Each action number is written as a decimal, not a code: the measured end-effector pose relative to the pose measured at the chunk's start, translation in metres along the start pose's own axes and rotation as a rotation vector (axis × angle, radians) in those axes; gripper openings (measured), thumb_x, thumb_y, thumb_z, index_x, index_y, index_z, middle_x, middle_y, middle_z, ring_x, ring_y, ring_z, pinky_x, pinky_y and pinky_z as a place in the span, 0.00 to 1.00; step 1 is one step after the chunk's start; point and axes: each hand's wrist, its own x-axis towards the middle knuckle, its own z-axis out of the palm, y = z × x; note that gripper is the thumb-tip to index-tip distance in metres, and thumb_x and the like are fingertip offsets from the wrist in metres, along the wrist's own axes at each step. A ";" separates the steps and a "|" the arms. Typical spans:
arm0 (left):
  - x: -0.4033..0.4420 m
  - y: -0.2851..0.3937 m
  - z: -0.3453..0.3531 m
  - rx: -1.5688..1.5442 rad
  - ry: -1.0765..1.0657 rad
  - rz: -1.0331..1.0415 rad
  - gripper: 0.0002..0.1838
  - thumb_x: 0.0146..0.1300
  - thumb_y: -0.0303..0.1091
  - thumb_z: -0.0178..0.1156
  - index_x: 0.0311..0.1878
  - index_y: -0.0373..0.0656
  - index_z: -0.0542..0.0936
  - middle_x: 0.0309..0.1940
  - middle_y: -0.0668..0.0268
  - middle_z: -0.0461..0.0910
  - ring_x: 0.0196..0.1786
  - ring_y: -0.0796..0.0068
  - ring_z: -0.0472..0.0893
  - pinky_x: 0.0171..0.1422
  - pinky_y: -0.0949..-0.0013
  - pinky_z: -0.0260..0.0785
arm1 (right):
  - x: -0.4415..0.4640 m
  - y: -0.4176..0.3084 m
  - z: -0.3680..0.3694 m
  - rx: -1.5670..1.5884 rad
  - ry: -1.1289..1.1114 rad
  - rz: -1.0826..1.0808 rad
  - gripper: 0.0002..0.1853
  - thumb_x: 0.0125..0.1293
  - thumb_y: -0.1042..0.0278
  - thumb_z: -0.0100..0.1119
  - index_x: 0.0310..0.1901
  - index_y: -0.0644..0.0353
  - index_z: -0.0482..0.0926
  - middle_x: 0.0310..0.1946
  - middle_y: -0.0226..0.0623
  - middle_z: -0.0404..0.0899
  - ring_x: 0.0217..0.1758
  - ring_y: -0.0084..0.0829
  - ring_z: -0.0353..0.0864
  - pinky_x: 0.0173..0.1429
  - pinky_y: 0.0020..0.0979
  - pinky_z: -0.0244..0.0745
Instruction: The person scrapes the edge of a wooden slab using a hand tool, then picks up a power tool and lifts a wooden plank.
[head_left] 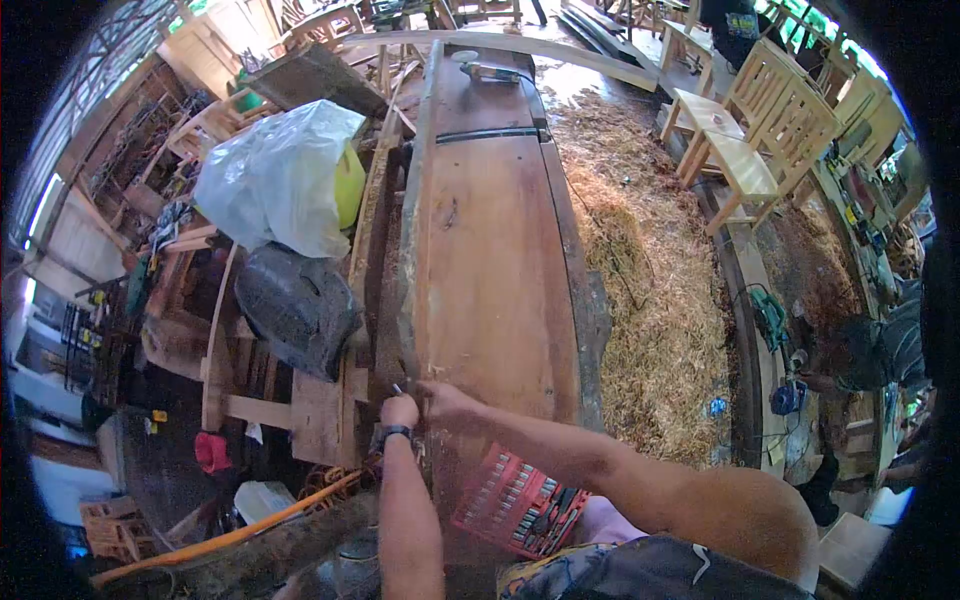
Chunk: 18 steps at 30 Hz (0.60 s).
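Observation:
Both hands meet at the near left edge of a long wooden bench (495,290). My left hand (400,411), with a dark band at the wrist, is closed around a small metal piece (398,389) whose tip sticks up above the fingers. Just right of it, my right hand (442,402) is closed too, its fingers close to the left hand; what they hold is too small to make out. A red case (497,486) of sockets and bits lies open near my body, below the right forearm.
Wood shavings (650,330) cover the floor to the right. Wooden chairs (735,165) stand beyond. Left of the bench are a plastic-wrapped bundle (275,180) and a dark moulded object (298,310). A power tool (490,72) sits at the bench's far end. Another person is at the right edge.

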 end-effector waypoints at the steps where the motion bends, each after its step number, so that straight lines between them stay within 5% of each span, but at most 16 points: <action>1: 0.010 -0.008 0.004 0.191 -0.014 0.160 0.23 0.60 0.44 0.50 0.42 0.30 0.81 0.45 0.38 0.78 0.55 0.45 0.77 0.59 0.53 0.69 | -0.008 0.011 0.007 -0.238 0.054 -0.086 0.32 0.50 0.66 0.66 0.59 0.65 0.71 0.55 0.52 0.76 0.57 0.45 0.77 0.62 0.39 0.70; 3: -0.017 0.021 -0.031 0.115 -0.134 0.102 0.26 0.58 0.47 0.50 0.44 0.30 0.81 0.48 0.39 0.77 0.57 0.46 0.76 0.62 0.53 0.68 | -0.010 0.021 0.026 -0.296 0.108 -0.057 0.30 0.49 0.64 0.67 0.56 0.63 0.73 0.52 0.51 0.76 0.56 0.51 0.74 0.61 0.43 0.70; 5: -0.032 0.035 -0.042 -0.067 0.027 -0.120 0.28 0.57 0.48 0.52 0.47 0.29 0.80 0.51 0.39 0.76 0.58 0.46 0.76 0.63 0.53 0.67 | -0.014 0.010 0.039 -0.477 0.347 -0.028 0.30 0.48 0.65 0.67 0.56 0.60 0.73 0.51 0.48 0.75 0.56 0.51 0.72 0.58 0.44 0.70; 10: -0.032 0.033 -0.036 -0.044 0.238 0.051 0.22 0.59 0.43 0.52 0.42 0.29 0.80 0.46 0.39 0.78 0.53 0.42 0.77 0.59 0.50 0.69 | -0.015 0.000 0.048 -0.562 0.274 0.044 0.30 0.47 0.65 0.65 0.57 0.54 0.73 0.51 0.43 0.73 0.58 0.48 0.68 0.60 0.46 0.66; 13: -0.032 0.018 -0.027 -0.168 0.279 0.083 0.19 0.58 0.42 0.52 0.41 0.34 0.80 0.45 0.40 0.78 0.52 0.41 0.77 0.57 0.48 0.69 | -0.011 0.017 0.041 -0.688 0.371 -0.215 0.25 0.46 0.61 0.66 0.50 0.52 0.78 0.50 0.39 0.73 0.59 0.44 0.68 0.60 0.45 0.66; 15: -0.061 0.012 -0.031 -0.221 0.358 0.072 0.18 0.59 0.42 0.51 0.41 0.37 0.80 0.43 0.42 0.79 0.49 0.39 0.77 0.53 0.45 0.68 | 0.001 -0.003 0.012 -0.884 -0.106 -0.216 0.19 0.46 0.58 0.66 0.42 0.51 0.81 0.50 0.35 0.74 0.59 0.41 0.67 0.59 0.44 0.65; 17: -0.065 -0.011 -0.010 -0.251 0.431 0.099 0.20 0.61 0.45 0.50 0.38 0.36 0.80 0.40 0.44 0.80 0.45 0.38 0.77 0.48 0.43 0.68 | 0.015 -0.009 -0.007 -0.880 -0.090 -0.586 0.08 0.49 0.59 0.61 0.32 0.47 0.81 0.42 0.30 0.76 0.55 0.37 0.69 0.55 0.44 0.64; 18: -0.065 -0.019 0.008 -0.252 0.445 0.031 0.24 0.63 0.50 0.52 0.47 0.36 0.81 0.44 0.52 0.83 0.40 0.46 0.82 0.47 0.48 0.72 | 0.019 -0.027 -0.016 -1.040 -0.199 -0.617 0.08 0.49 0.58 0.61 0.32 0.45 0.81 0.42 0.28 0.76 0.55 0.36 0.70 0.55 0.44 0.64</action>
